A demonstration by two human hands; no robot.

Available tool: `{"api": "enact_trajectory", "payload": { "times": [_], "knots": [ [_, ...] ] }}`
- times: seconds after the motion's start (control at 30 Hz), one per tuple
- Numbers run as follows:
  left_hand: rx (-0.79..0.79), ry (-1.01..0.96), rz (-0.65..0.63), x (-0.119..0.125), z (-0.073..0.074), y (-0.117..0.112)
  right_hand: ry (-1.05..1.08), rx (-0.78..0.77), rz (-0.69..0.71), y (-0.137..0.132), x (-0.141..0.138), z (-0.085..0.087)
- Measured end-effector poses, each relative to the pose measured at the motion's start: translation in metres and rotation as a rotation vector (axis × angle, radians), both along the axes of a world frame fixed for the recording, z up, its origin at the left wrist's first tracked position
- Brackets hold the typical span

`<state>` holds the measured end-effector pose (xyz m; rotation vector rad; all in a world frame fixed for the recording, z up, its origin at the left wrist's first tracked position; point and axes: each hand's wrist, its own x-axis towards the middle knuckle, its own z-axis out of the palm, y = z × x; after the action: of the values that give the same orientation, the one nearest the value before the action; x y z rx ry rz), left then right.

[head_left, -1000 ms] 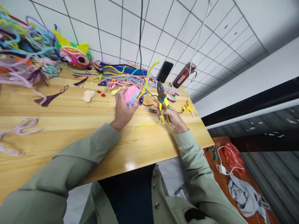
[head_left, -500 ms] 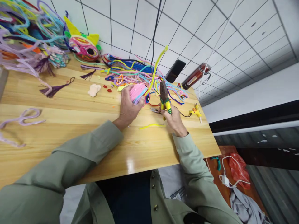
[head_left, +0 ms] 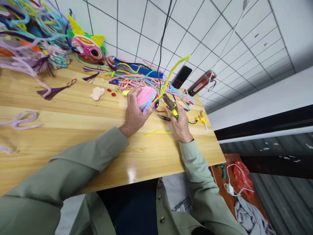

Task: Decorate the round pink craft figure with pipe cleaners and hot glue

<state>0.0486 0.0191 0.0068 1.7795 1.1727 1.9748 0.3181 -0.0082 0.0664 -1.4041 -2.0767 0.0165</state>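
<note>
My left hand (head_left: 136, 112) is closed around a pink and blue pipe-cleaner figure (head_left: 146, 96) with a round eye on its right side. A long yellow pipe cleaner (head_left: 174, 69) sticks up from it to the right. In my right hand (head_left: 181, 123) are pliers (head_left: 170, 103) with yellow and green handles, their dark jaws by the base of the yellow pipe cleaner. I cannot tell whether the jaws touch it. Small thread snips (head_left: 163, 117) lie on the table between my hands. A short yellow pipe-cleaner piece (head_left: 157, 132) lies nearer to me.
Piles of colourful pipe cleaners (head_left: 137, 70) line the wall, beside a finished-looking pink mask-like figure (head_left: 88, 49). A phone (head_left: 181, 77) and a red bottle (head_left: 201, 83) rest at the back right. A yellow glue gun (head_left: 201, 119) is near the right edge. Purple tassels (head_left: 57, 90) lie left.
The pliers have tipped from upright toward the left, and their jaws have come down close to the figure. The yellow pipe cleaner now leans further right. The left hand keeps its hold.
</note>
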Motion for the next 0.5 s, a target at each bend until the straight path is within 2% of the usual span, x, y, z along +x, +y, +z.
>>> {"api": "enact_trajectory", "payload": {
  "times": [0.17, 0.5],
  "knots": [
    [-0.009, 0.002, 0.017, 0.003, -0.001, 0.001, -0.049, 0.032, 0.007, 0.0, 0.002, -0.008],
    [0.016, 0.044, -0.016, 0.003, -0.001, -0.002, -0.156, 0.036, 0.019, -0.007, -0.012, -0.009]
  ]
}}
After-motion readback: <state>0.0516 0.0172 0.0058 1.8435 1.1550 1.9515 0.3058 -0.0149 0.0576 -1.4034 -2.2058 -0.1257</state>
